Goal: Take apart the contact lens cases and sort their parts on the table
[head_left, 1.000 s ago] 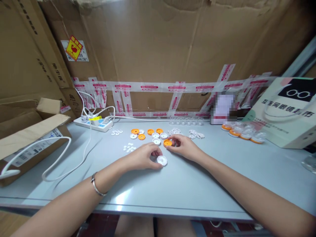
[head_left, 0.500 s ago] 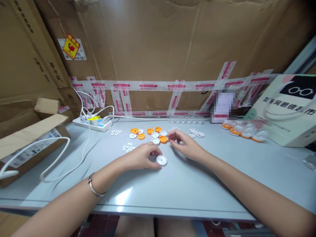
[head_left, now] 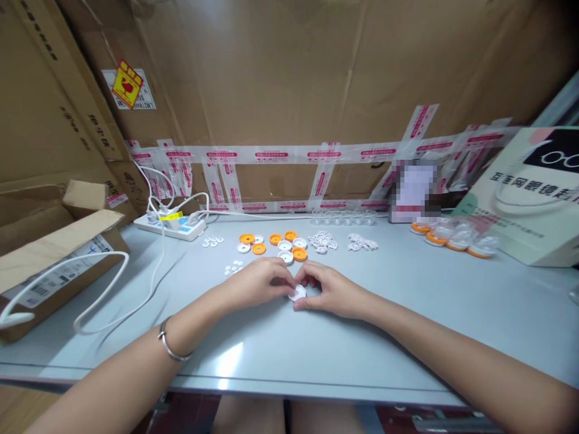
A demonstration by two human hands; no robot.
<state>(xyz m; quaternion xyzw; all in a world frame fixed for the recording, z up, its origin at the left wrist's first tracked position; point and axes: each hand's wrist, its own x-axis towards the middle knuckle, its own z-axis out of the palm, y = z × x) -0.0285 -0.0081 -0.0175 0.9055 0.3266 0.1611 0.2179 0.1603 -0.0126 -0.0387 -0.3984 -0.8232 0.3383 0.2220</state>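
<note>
In the head view, the white disc (head_left: 298, 295) is lying on or just over the worktop (head_left: 362, 355) in front of the person, and both hands are closing in around it. The right hand (head_left: 337, 292) is bracing the disc from its right, with thumb at the near edge and curled fingers at the far edge, so its fingers appear to be gripping the rim. The left hand (head_left: 262, 282) is touching the disc from its left, fingertips bent together over the edge; whether they are pinching a small part, I cannot tell.

Beyond the disc, orange caps (head_left: 300, 255) and white caps (head_left: 285, 257) are standing in a loose cluster. Small white buttons (head_left: 233, 267) are lying to its far left, a pile of white pieces (head_left: 323, 242) to its far right. Well to the right of the disc, clear-topped units (head_left: 484, 248) with orange bases are sitting in a group.

The step in hand seems to be fitting or adjusting something at the disc. The next move seems to be calling for a steady right-hand hold and light, precise pressure from the left fingertips, without tipping the disc.
</note>
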